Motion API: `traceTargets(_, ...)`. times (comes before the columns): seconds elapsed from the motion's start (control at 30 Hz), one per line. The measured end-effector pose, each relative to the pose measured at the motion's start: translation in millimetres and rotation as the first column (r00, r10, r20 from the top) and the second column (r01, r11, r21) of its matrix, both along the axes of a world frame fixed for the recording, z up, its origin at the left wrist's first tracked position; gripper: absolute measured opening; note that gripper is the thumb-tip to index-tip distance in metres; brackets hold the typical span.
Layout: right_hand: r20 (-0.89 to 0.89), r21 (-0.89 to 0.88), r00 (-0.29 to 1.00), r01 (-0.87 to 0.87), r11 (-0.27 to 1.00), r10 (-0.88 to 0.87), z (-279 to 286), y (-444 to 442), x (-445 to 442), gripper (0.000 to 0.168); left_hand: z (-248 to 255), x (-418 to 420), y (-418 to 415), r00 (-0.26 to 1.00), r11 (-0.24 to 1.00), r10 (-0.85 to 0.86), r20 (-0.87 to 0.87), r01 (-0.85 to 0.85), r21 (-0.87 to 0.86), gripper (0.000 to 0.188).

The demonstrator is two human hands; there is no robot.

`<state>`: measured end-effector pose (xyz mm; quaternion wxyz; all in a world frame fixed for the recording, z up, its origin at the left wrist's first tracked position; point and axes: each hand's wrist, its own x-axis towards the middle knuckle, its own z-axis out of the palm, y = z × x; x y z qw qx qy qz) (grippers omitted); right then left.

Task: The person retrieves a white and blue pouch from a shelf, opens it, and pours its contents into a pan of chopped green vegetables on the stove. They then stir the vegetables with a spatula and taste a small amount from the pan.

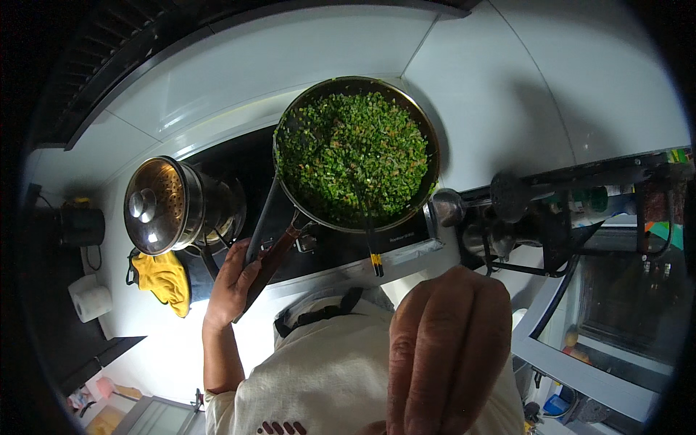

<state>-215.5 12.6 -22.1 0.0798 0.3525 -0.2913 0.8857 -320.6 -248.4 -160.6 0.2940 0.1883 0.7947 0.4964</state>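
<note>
A large round pan [356,225] full of finely chopped green vegetables with pinkish bits [353,152] sits on the black cooktop [261,152]. My left hand [231,283] grips the dark handle of a utensil [265,217] whose far end reaches the pan's left rim; the pan's brown handle [277,258] runs close beside that hand. Black chopsticks with yellow bands [375,255] lean over the pan's near rim, their tips among the greens. Close to the camera, my right hand [451,348] has its fingers bent together, away from the pan; whether anything is between the fingertips is hidden.
A steamer pot with a glass lid [163,206] stands left of the pan, by a yellow cloth [166,277]. Farther left are a paper roll [91,299] and a dark container [81,227]. A metal ladle [449,206] and a black rack [565,261] stand at right. White wall panels rise behind.
</note>
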Motion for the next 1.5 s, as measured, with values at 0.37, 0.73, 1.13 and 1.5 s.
traceTargets(0.37, -0.01, -0.132, 0.964, -0.266, 0.955, 0.267, -19.0, -7.5, -16.4, 0.01, -10.4, -2.9, 0.3, 1.0, 1.0, 0.008, 0.014, -0.009, 0.029, 0.028)
traceTargets(0.73, 0.445, 0.133, 0.872, 0.16, 0.978, -0.204, -81.3, 51.0, -34.2, 0.012, -14.0, -0.9, -4.3, 1.0, 1.0, 0.028, -0.015, -0.028, 0.008, 0.029)
traceTargets(1.13, -0.393, 0.896, 0.641, 0.104, -0.432, -0.659, -171.3, 96.7, -52.9, 0.012, -5.8, -3.2, -0.9, 0.992, 0.998, -0.057, -0.109, 0.058, 0.004, 0.031)
traceTargets(1.5, -0.523, 0.811, 0.659, 0.189, -0.554, -0.541, -156.4, 92.9, 6.2, 0.033, -5.8, -1.4, -2.0, 0.997, 1.0, -0.024, -0.075, 0.026, 0.013, 0.034)
